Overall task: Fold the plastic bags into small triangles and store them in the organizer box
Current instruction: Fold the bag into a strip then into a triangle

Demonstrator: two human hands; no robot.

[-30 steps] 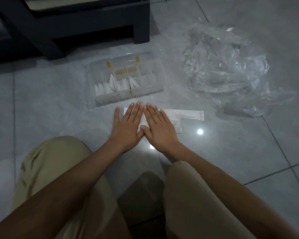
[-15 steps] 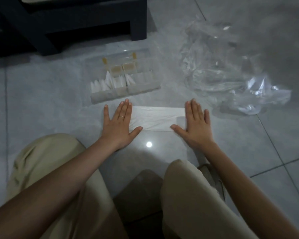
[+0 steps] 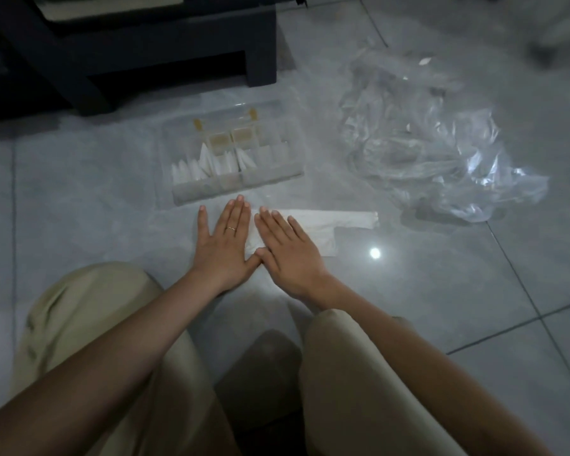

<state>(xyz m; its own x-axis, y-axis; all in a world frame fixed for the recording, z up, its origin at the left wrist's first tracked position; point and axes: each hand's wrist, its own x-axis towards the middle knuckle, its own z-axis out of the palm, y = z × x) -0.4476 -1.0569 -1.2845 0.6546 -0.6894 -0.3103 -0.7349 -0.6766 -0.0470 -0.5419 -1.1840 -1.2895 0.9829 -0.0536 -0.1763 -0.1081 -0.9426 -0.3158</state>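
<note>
Grey glossy floor tiles (image 3: 79, 192) spread out in front of me where I sit, with a bright spot of lamp glare (image 3: 374, 253) on them to my right. The plastic bag (image 3: 326, 218) I am working on lies flat on the tiles as a pale, narrow band, just on my side of the organizer box. Its left part is under my palms and a thinner strip runs out to the right.

My left hand (image 3: 224, 245) presses down on the bag's left end, fingers straight and slightly fanned, holding nothing; a ring (image 3: 231, 229) sits on one finger. My right hand (image 3: 287, 248) lies flat just beside it, fingers straight too and angled up to the left. The two thumb tips touch.

Beyond my fingertips stands the clear organizer box (image 3: 270, 179), lid open. Several white folded triangles (image 3: 208, 162) stand upright in its left and middle compartments. To the right, well apart from the box, is a crumpled heap of clear plastic bags (image 3: 425, 143). Behind the box stands dark furniture (image 3: 145, 44). My knees in beige trousers (image 3: 79, 317) frame the near edge.
</note>
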